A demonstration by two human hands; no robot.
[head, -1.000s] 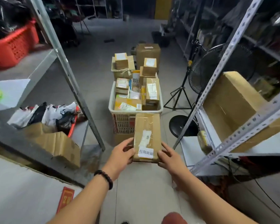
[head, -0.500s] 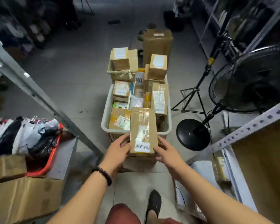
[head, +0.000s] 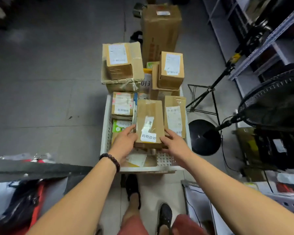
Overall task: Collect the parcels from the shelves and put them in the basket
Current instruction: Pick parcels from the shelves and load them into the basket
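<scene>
Grey floor [head: 49, 82] is stretching away between storage racks, and a white basket [head: 107, 133] is sitting on it just ahead of the person's feet. Both hands are holding one brown parcel [head: 149, 122] over the basket's near half. The left hand [head: 124, 143] is gripping its left edge and the right hand [head: 175, 145] its right edge, with fingers curled round the end that carries the white label. The parcel is lying flat with its long side pointing away. Whether it is touching the load beneath or hanging just above it, I cannot tell.

Most of the collecting is looking done. Labelled boxes [head: 122, 106] are packing the basket side by side, and more are piling above the rim at the far end. A tall box [head: 159, 31] is standing on the floor behind.

This parcel is at the point of being set down but is not yet released. The shelves [head: 270, 41] on the right are too dark and blurred to show what is left, and bags [head: 22, 206] are lying at lower left. Room is running short, so later parcels will probably be going on top.
</scene>
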